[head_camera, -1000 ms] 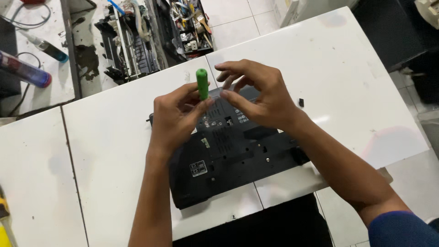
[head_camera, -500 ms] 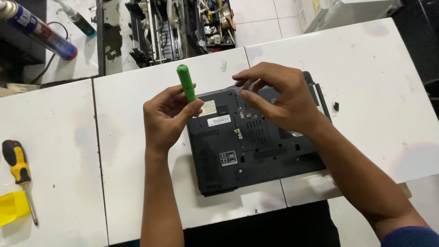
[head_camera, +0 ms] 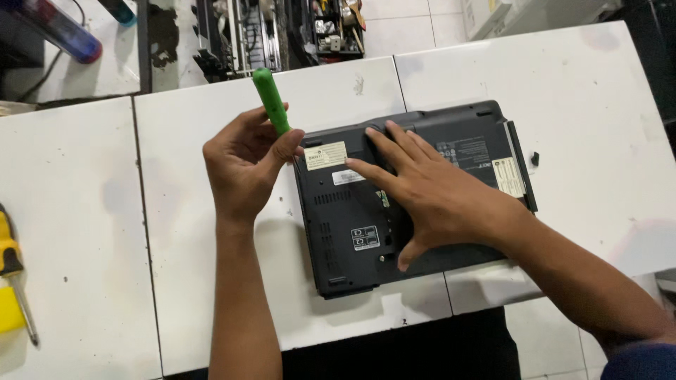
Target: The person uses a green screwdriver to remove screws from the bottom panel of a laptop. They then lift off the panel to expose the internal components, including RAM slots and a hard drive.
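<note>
Right hand [head_camera: 440,193] flat on laptop [head_camera: 352,232]

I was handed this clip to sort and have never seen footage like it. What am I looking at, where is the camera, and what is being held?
The camera sits on a person's head and looks down at their two bare hands over a white table. The left hand grips a green-handled tool, handle pointing up. The right hand lies flat, fingers spread, on a black laptop turned underside up. At the table's left edge lies a yellow-handled screwdriver. Beyond the far edge stands dismantled equipment.
</note>
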